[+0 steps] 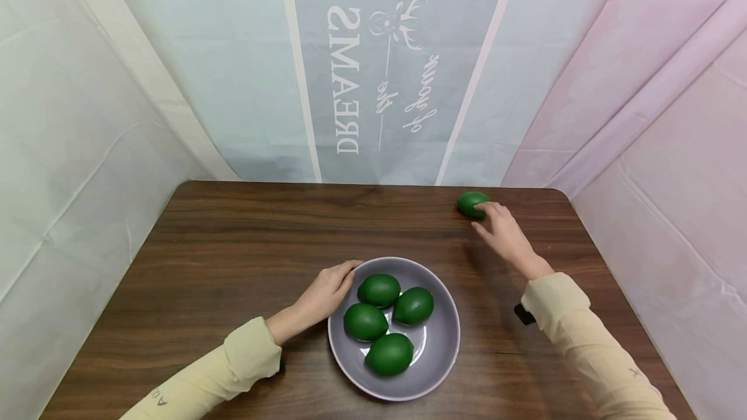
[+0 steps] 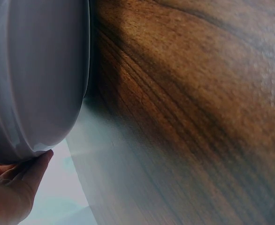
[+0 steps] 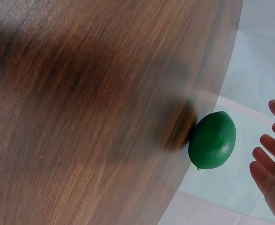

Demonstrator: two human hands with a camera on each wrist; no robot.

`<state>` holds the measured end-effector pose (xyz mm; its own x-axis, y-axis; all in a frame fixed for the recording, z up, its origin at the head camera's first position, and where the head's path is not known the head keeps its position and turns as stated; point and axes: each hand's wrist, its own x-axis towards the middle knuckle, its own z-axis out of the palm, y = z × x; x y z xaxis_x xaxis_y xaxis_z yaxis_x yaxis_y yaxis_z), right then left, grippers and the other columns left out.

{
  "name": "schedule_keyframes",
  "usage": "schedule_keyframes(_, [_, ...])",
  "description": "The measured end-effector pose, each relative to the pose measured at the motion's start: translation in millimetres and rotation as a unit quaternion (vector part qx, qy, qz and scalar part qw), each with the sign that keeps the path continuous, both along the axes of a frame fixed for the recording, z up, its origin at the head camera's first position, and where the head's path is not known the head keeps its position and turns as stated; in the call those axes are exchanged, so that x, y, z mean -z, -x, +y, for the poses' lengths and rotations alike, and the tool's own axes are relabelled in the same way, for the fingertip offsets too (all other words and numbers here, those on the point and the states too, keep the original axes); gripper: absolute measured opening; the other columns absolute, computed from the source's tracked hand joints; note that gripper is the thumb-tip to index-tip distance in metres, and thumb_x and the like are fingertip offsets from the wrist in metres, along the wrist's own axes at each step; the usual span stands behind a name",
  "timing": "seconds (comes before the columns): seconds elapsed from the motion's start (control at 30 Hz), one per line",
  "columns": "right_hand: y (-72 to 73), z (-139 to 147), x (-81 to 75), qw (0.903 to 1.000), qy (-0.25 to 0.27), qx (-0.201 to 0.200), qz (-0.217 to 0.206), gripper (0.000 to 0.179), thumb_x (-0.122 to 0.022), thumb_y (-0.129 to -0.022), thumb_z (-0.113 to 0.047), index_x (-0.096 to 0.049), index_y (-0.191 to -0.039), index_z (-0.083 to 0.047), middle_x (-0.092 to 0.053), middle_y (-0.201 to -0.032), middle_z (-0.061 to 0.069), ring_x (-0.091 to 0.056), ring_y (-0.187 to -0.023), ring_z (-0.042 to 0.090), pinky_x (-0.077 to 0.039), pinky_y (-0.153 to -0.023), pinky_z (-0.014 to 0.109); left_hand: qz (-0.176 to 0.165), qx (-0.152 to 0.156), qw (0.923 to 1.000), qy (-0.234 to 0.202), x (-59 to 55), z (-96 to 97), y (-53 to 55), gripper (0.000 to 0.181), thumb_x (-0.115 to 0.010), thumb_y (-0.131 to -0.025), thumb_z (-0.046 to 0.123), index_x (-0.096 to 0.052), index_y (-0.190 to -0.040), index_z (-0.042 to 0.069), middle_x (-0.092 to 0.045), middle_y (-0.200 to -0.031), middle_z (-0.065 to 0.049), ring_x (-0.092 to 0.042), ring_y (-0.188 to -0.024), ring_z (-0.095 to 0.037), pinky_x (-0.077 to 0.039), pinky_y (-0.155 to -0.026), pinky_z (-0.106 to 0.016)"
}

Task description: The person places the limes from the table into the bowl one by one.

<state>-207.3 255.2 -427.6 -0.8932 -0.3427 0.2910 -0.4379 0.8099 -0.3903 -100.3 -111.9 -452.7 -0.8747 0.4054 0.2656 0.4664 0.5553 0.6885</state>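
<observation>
A round grey-purple bowl (image 1: 438,355) stands on the table, with several green limes (image 1: 390,354) lying in it. My left hand (image 1: 322,292) holds the bowl at its upper left rim. In the left wrist view that hand's fingers (image 2: 38,169) meet the bowl's wall near the rim. At the back right of the table lies a single green lime (image 1: 470,203), away from the bowl. My right hand (image 1: 504,233) is over its right side with the fingers spread. The right wrist view shows a gap between this lime (image 3: 212,140) and the fingers (image 3: 264,161).
The dark wood-grain table (image 1: 251,232) has a rounded back edge, and the lone lime lies close to it. Behind hangs a pale blue printed cloth (image 1: 379,83). White and pinkish cloth sheets (image 1: 688,212) enclose the sides.
</observation>
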Motion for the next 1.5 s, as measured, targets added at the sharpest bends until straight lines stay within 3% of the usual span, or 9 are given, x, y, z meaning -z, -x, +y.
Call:
schedule_keyframes(0.4, [7.8,3.3,2.2,0.9996,-0.003,0.021,-0.02,0.041,-0.058,-0.088,-0.009,-0.046,-0.123,0.008,-0.042,-0.125,0.027,-0.038,-0.113,0.042,-0.036,-0.087,0.055,-0.003,0.005,1.0,-0.004,0.9,-0.7,-0.1,0.024,-0.046,-0.094,0.005,-0.059,-0.114,0.004,-0.063,-0.109,-0.009,-0.059,-0.103,-0.018,-0.049,-0.083,-0.035])
schedule_keyframes(0.83, [16.0,6.8,5.4,0.9994,-0.008,0.033,0.0,0.041,-0.061,-0.086,-0.008,-0.047,-0.121,0.009,-0.043,-0.122,0.028,-0.038,-0.114,0.043,-0.035,-0.09,0.055,0.002,0.002,1.0,-0.002,2.1,-0.8,-0.3,0.024,-0.046,-0.094,0.006,-0.059,-0.114,0.005,-0.064,-0.108,-0.009,-0.06,-0.102,-0.018,-0.049,-0.082,-0.035])
schedule_keyframes(1.5, [35.9,7.1,7.5,0.9981,-0.013,0.058,-0.019,0.044,-0.061,-0.086,-0.01,-0.047,-0.123,0.009,-0.044,-0.123,0.028,-0.035,-0.116,0.043,-0.033,-0.092,0.056,0.008,0.003,1.0,-0.002,3.4,-2.1,1.4,0.023,-0.046,-0.094,0.006,-0.059,-0.114,0.004,-0.064,-0.108,-0.009,-0.059,-0.102,-0.018,-0.05,-0.082,-0.034])
